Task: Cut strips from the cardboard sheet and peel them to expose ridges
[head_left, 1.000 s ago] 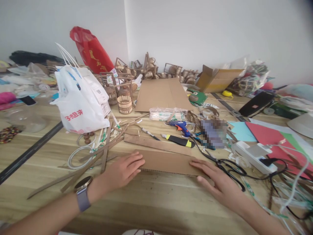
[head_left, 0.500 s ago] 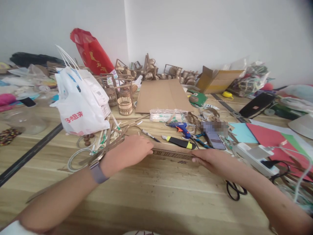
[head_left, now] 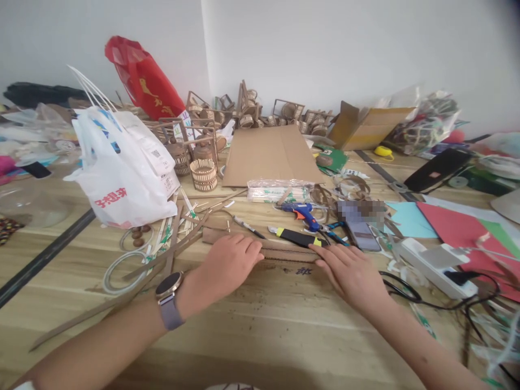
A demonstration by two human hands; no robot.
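A narrow strip of corrugated cardboard lies across the near part of the table, its fluted edge facing me. My left hand, with a watch on the wrist, is closed on the strip's left part, and some cardboard shows beyond the knuckles. At the other end my right hand grips the strip, thumb on the near side and fingers over the top. Just behind the strip lies a black and yellow utility knife. Beyond that are a blue hot glue gun and a pen.
A white plastic bag stands at left beside small bamboo baskets. A large cardboard sheet lies at the back, with packaged sticks before it. Right of my hands are a phone, a power strip and black cable.
The cardboard strip has been lowered and turned, so more of its top face shows. My right hand has rolled over it, fingers now on top. The view has shifted slightly.
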